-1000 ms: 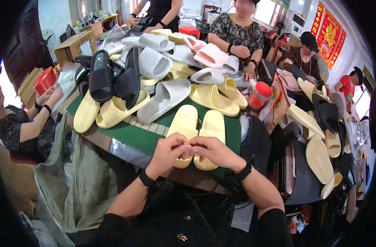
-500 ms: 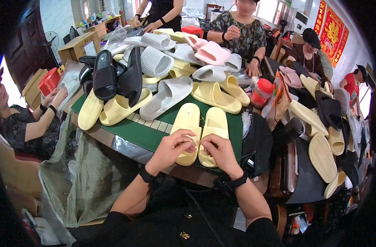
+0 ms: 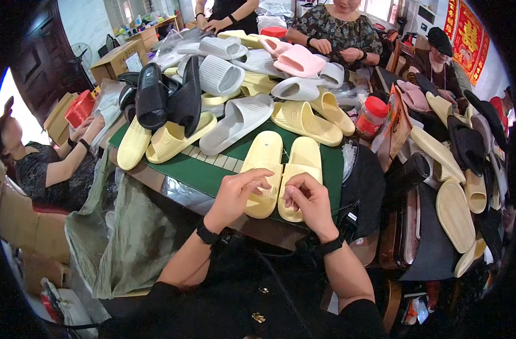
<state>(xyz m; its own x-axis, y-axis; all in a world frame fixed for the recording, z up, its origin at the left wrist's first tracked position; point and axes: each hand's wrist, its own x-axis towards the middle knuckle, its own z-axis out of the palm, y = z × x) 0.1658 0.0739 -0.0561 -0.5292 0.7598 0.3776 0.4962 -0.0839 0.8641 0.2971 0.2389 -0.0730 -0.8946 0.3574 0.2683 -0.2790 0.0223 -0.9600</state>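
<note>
A pair of pale yellow slippers [image 3: 283,164] lies side by side, heels toward me, at the near edge of the green table mat [image 3: 207,172]. My left hand [image 3: 238,195] curls over the heel of the left slipper. Just beside it, my right hand [image 3: 309,204] pinches at the inner heel edge of the right slipper. The fingertips of both hands almost meet between the two heels. Anything small between them is too tiny to make out. Each wrist wears a dark band.
A heap of yellow, white, black and pink slippers [image 3: 224,85] covers the far table. A red-lidded jar [image 3: 372,116] stands at the right. More soles [image 3: 455,209] are stacked on the right. Other people sit at the left [image 3: 49,164] and far side [image 3: 340,28].
My hands have parted slightly and moved up onto the slippers' heels. A second ago they were pinched together just in front of the pair.
</note>
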